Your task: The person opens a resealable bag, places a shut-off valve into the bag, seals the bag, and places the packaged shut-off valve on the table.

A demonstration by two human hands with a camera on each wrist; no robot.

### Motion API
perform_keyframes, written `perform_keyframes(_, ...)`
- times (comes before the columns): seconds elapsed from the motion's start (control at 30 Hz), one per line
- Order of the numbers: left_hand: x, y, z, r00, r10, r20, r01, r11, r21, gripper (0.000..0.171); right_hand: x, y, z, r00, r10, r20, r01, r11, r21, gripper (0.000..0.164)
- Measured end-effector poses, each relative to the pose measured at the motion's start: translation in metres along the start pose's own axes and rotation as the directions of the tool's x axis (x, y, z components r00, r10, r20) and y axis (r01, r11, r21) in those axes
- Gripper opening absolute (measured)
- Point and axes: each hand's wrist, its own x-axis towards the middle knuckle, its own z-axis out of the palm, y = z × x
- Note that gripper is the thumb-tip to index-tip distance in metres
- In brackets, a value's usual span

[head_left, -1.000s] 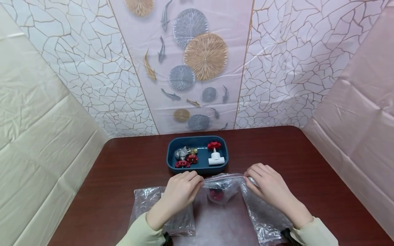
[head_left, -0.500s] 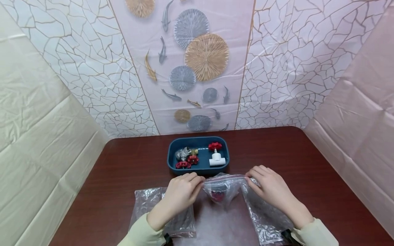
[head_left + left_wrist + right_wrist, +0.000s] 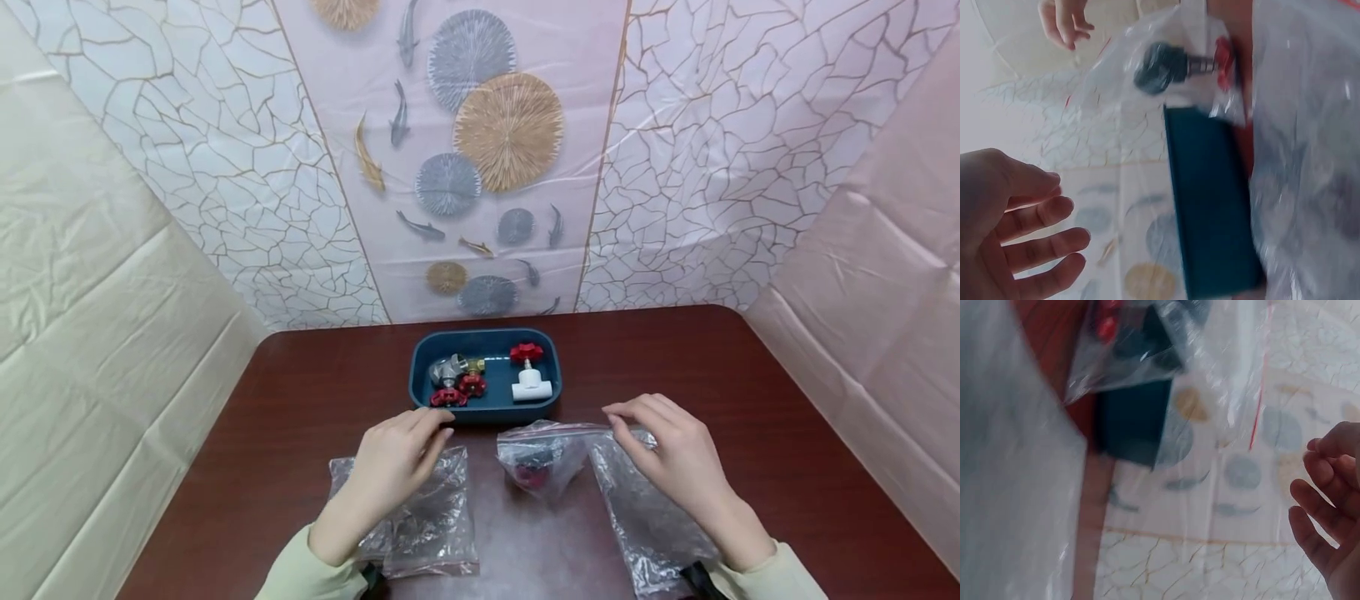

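Observation:
A clear zip bag (image 3: 566,446) with a red seal line stands in the middle of the table. Inside it is a valve (image 3: 1169,65) with a dark green body and a red handwheel. My left hand (image 3: 397,458) hovers left of this bag, above a flat clear bag (image 3: 435,525), its fingers loosely bent around nothing. To the right, my right hand (image 3: 675,446) hangs by the bag's upper right corner. The right wrist view has its bent fingers (image 3: 1319,512) apart from the bag. Another flat clear bag (image 3: 645,508) lies below that hand.
Behind the zip bag stands a blue tray (image 3: 487,337). A metal valve (image 3: 448,375) and a brass valve (image 3: 472,379), both with red handwheels, lie at its left. A white plastic valve (image 3: 530,383) lies at its right. Patterned cloth (image 3: 480,208) hangs behind the table.
Both hands have let go of the zip bag's top edge. My left hand has moved away to the left, my right hand slightly up and right. The bag stays standing with the valve inside.

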Motion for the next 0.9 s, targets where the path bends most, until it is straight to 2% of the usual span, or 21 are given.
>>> perform_keyframes(0.2, -0.009, -0.019, -0.022, 1.0, -0.02, -0.024, 0.022, 0.998, 0.06, 0.005, 0.016, -0.024, 0.01, 0.999, -0.012, 0.034, 0.009, 0.996, 0.093, 0.012)
perform_keyframes(0.43, -0.026, -0.035, -0.05, 0.995, -0.067, -0.069, 0.076, 0.988, 0.135, 0.009, 0.041, -0.052, 0.04, 0.986, -0.163, 0.029, 0.153, 0.965, 0.213, 0.008)
perform_keyframes(0.57, -0.039, -0.039, -0.055, 0.998, -0.036, -0.048, 0.042, 0.99, 0.138, 0.008, 0.045, -0.067, 0.056, 0.96, -0.264, 0.098, 0.226, 0.929, 0.294, 0.007)
perform_keyframes(0.63, -0.047, -0.042, -0.054, 1.0, 0.007, -0.019, -0.004, 0.991, 0.132, 0.007, 0.044, -0.073, 0.063, 0.935, -0.324, 0.145, 0.263, 0.906, 0.332, 0.01)
perform_keyframes(0.73, -0.061, -0.044, -0.05, 0.997, 0.066, 0.035, -0.07, 0.991, 0.115, 0.006, 0.038, -0.08, 0.073, 0.878, -0.404, 0.256, 0.301, 0.883, 0.361, 0.019)
perform_keyframes(0.8, -0.069, -0.044, -0.045, 0.993, 0.094, 0.069, -0.1, 0.99, 0.1, 0.01, 0.033, -0.084, 0.079, 0.821, -0.427, 0.379, 0.301, 0.888, 0.349, 0.023)
perform_keyframes(0.9, -0.079, -0.038, -0.037, 0.984, 0.118, 0.136, -0.126, 0.991, 0.053, 0.007, 0.026, -0.089, 0.088, 0.7, -0.43, 0.57, 0.289, 0.901, 0.325, 0.026)
